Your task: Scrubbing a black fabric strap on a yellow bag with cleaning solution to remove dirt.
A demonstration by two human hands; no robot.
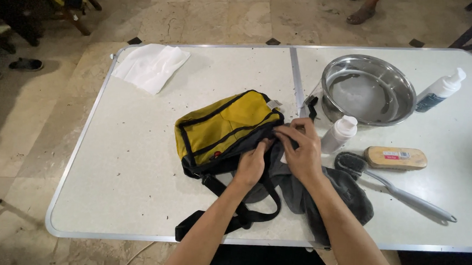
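A yellow shoulder bag with black trim [222, 126] lies in the middle of the white folding table [135, 170]. Its black strap [242, 215] trails toward the near edge. My left hand [251, 166] pinches the bag's dark edge on its right side. My right hand [300, 150] grips the same dark edge just above it, fingers curled over. A dark grey cloth [336, 196] lies crumpled under my right forearm, partly hidden by it.
A steel bowl [368, 90] stands at the back right, with a white pump bottle [440, 89] beside it and a small white bottle [338, 134] in front. A wooden brush [395, 157] and a long-handled brush [396, 190] lie right. White cloth [150, 65] back left. Someone's feet [360, 14] beyond the table.
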